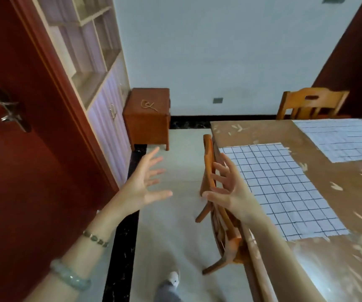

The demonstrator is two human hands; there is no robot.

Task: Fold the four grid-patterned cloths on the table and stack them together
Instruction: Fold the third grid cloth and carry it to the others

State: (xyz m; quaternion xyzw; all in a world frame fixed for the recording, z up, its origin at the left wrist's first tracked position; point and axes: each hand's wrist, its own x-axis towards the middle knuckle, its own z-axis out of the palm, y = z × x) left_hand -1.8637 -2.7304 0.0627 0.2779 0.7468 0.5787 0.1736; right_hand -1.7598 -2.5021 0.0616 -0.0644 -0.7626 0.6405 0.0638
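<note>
Two grid-patterned cloths lie flat and unfolded on the brown table [252, 131]. The near cloth [284, 188] is white with dark lines and reaches the table's left edge. The far cloth [341, 138] lies at the back right, partly cut off by the frame. My left hand [145, 182] is raised over the floor to the left of the table, fingers spread, holding nothing. My right hand [228, 188] is also spread and empty, held in front of a chair back beside the near cloth's left edge.
A wooden chair [208, 171] is tucked against the table's left side, and another chair [313, 103] stands at the far end. A small wooden cabinet [147, 118] sits by the wall. A red door [12, 149] and a shelf unit [93, 62] are on the left.
</note>
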